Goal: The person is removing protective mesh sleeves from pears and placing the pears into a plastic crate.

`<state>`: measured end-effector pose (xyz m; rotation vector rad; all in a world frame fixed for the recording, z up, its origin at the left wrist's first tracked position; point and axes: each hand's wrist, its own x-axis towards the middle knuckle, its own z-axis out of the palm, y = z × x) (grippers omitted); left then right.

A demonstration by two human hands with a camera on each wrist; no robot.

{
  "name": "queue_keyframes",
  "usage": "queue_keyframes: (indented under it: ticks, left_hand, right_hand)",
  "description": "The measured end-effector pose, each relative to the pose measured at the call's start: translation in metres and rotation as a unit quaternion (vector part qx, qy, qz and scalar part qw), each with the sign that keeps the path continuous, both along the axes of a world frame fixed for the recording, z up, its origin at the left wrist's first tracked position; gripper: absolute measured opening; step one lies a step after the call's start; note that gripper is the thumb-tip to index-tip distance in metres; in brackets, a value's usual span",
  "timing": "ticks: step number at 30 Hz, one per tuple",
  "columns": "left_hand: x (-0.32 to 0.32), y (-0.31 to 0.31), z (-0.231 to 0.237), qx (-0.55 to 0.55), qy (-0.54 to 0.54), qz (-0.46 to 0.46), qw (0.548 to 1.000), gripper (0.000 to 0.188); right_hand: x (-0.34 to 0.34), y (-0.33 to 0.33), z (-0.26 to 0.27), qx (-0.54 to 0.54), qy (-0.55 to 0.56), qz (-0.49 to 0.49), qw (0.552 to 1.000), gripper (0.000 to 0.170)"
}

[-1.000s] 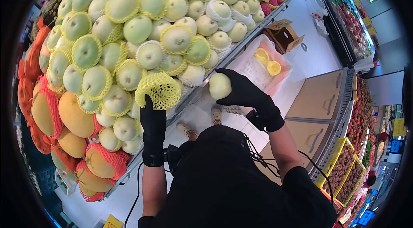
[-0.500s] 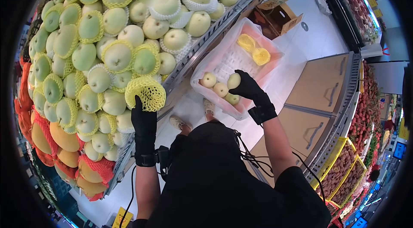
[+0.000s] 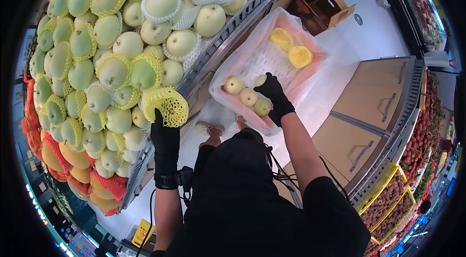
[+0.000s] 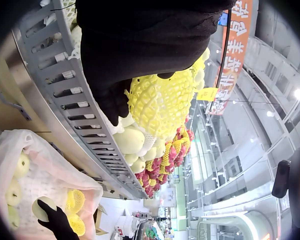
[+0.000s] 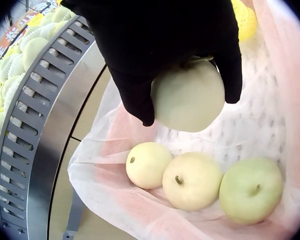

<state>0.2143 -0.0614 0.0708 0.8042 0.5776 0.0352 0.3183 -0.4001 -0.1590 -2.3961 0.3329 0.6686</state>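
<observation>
My right hand (image 3: 275, 93), in a black glove, grips a round pale green melon (image 5: 189, 97) from above, fingers and thumb on its sides. It hangs inside a pinkish crate (image 3: 310, 75) lined with a thin white sheet. Beneath it, three similar melons (image 5: 192, 181) sit in a row against the crate's near side. My left hand (image 3: 165, 141), also gloved, pinches a yellow foam net sleeve (image 3: 171, 106), thumb along its outside; its mouth gapes and no fruit shows in it. The sleeve is beside the heaped pale melons (image 3: 114, 70) on the display stand.
Two yellow netted pieces (image 3: 291, 47) lie at the crate's far side. A grey slotted rail (image 3: 204, 55) edges the stand. Behind the crate stands an open cardboard box (image 3: 323, 7). Wooden cabinets (image 3: 369, 89) are to the right, and orange melons (image 3: 68, 152) lie at the stand's left end.
My right hand has carried the melon away from the stand's edge, right and down into the crate. The left hand still holds the foam sleeve near the stand. The head view has shifted toward the crate.
</observation>
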Motion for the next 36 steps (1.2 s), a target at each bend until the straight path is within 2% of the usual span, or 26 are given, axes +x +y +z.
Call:
queue_keyframes:
  ticks: [4, 6, 8, 10, 11, 12, 13, 14, 16, 17, 19, 22, 25, 27, 29, 31, 34, 35, 36]
  left_hand:
    - [-0.004, 0.004, -0.011, 0.058, 0.007, -0.014, 0.998, 0.044]
    - [-0.012, 0.006, -0.023, 0.177, 0.027, -0.048, 0.983, 0.041]
    - [-0.011, 0.003, -0.021, 0.173, 0.041, -0.037, 0.983, 0.038]
    - [-0.011, -0.006, -0.015, 0.047, 0.048, 0.022, 0.997, 0.034]
    - [-0.015, -0.005, -0.020, 0.182, 0.053, -0.021, 0.982, 0.033]
    - [-0.024, -0.003, -0.027, 0.312, 0.057, -0.064, 0.946, 0.032]
    - [-0.028, -0.004, -0.028, 0.437, 0.061, -0.105, 0.891, 0.030]
    - [-0.032, -0.006, -0.027, 0.456, 0.060, -0.108, 0.881, 0.029]
    - [-0.032, -0.006, -0.024, 0.267, 0.081, -0.026, 0.960, 0.031]
    - [-0.033, -0.004, -0.022, 0.167, 0.089, 0.016, 0.982, 0.032]
    - [-0.039, 0.002, -0.027, 0.253, 0.086, -0.012, 0.964, 0.037]
    - [-0.033, -0.005, -0.018, 0.124, 0.078, 0.048, 0.988, 0.036]
    - [-0.037, -0.003, -0.021, 0.191, 0.080, 0.012, 0.978, 0.035]
    - [-0.040, 0.000, -0.030, 0.265, 0.076, -0.017, 0.961, 0.035]
    - [-0.036, -0.002, -0.029, 0.286, 0.072, -0.040, 0.955, 0.036]
    - [-0.028, -0.005, -0.025, 0.261, 0.070, -0.054, 0.961, 0.037]
    - [-0.014, -0.012, -0.031, 0.088, 0.080, -0.007, 0.993, 0.039]
    - [-0.009, -0.014, -0.031, 0.164, 0.087, -0.066, 0.981, 0.040]
    - [-0.005, -0.018, -0.031, 0.238, 0.092, -0.123, 0.959, 0.040]
  right_hand:
    - [0.020, 0.018, -0.014, -0.011, 0.016, -0.004, 1.000, 0.082]
    - [0.030, 0.026, -0.029, -0.009, 0.011, -0.005, 1.000, 0.082]
    - [0.039, 0.037, -0.039, -0.002, 0.015, -0.006, 1.000, 0.081]
    - [0.047, 0.049, -0.047, 0.002, 0.020, -0.009, 1.000, 0.079]
    - [0.051, 0.055, -0.050, 0.002, 0.023, -0.013, 1.000, 0.078]
    - [0.055, 0.061, -0.052, 0.002, 0.025, -0.016, 1.000, 0.077]
    - [0.058, 0.065, -0.055, 0.003, 0.017, -0.014, 1.000, 0.077]
    - [0.060, 0.070, -0.058, 0.004, 0.009, -0.013, 1.000, 0.076]
    - [0.066, 0.077, -0.063, 0.014, 0.005, -0.016, 1.000, 0.077]
    - [0.069, 0.078, -0.065, 0.023, 0.009, -0.018, 1.000, 0.077]
    - [0.074, 0.082, -0.068, 0.032, 0.009, -0.023, 0.999, 0.078]
    - [0.074, 0.083, -0.065, 0.026, -0.003, -0.022, 0.999, 0.079]
    - [0.070, 0.081, -0.072, 0.037, -0.029, -0.026, 0.999, 0.081]
    - [0.064, 0.076, -0.100, 0.074, -0.073, -0.035, 0.994, 0.084]
    - [0.063, 0.066, -0.094, 0.095, -0.088, -0.037, 0.991, 0.087]
    - [0.058, 0.051, -0.085, 0.102, -0.075, -0.026, 0.992, 0.090]
    - [0.055, 0.035, -0.070, 0.063, -0.077, -0.083, 0.992, 0.084]
    - [0.057, 0.028, -0.064, 0.060, -0.070, -0.108, 0.990, 0.082]
    - [0.057, 0.020, -0.058, 0.052, -0.080, -0.057, 0.994, 0.060]
